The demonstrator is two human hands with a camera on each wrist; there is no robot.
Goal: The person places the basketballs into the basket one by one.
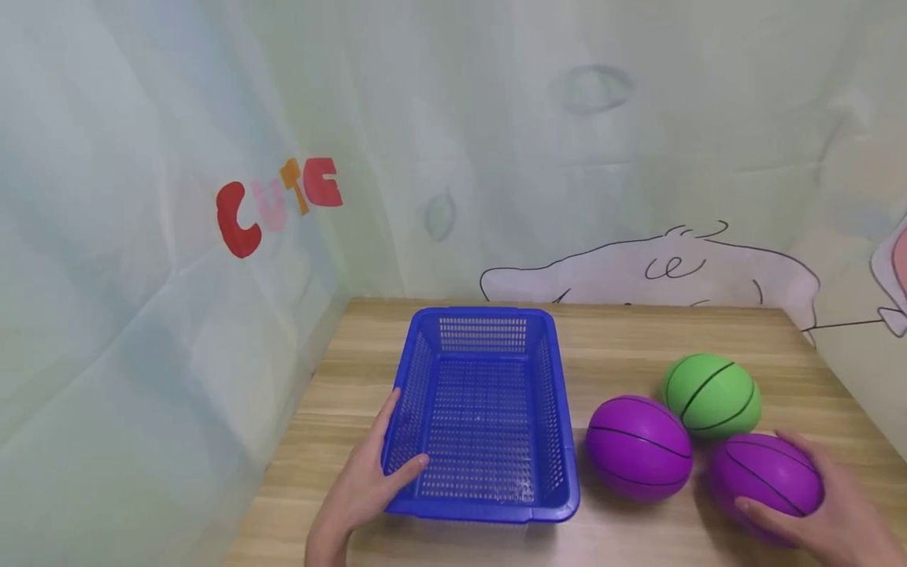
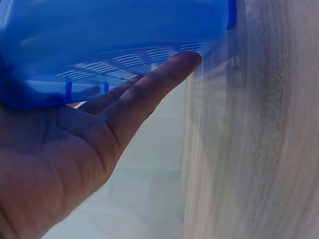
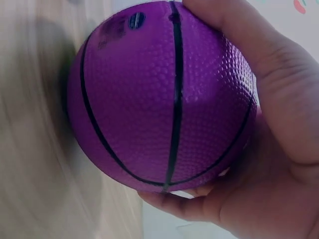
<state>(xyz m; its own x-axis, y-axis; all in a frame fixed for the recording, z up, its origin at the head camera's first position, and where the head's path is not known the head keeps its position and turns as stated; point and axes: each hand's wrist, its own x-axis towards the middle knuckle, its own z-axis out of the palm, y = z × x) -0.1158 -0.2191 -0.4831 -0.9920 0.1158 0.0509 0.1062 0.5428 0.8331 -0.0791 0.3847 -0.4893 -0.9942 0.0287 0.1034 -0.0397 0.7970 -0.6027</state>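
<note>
A blue plastic basket (image 1: 478, 512) with slotted walls stands on the wooden table. My left hand (image 1: 363, 482) holds its near left side, thumb over the rim and fingers along the outer wall. In the left wrist view those fingers (image 2: 149, 92) lie nearly straight under the basket's side (image 2: 119, 30). At the right, my right hand (image 1: 843, 504) grips a purple mini basketball (image 1: 768, 476) with black lines. The right wrist view has thumb and fingers spread around this ball (image 3: 144, 99), close to the tabletop.
Another purple ball (image 1: 639, 449) sits between the basket and the gripped ball. Behind them rests a green ball (image 1: 712, 395). Printed fabric walls (image 1: 453, 157) border the wooden table (image 1: 602, 335) at the left, back and right.
</note>
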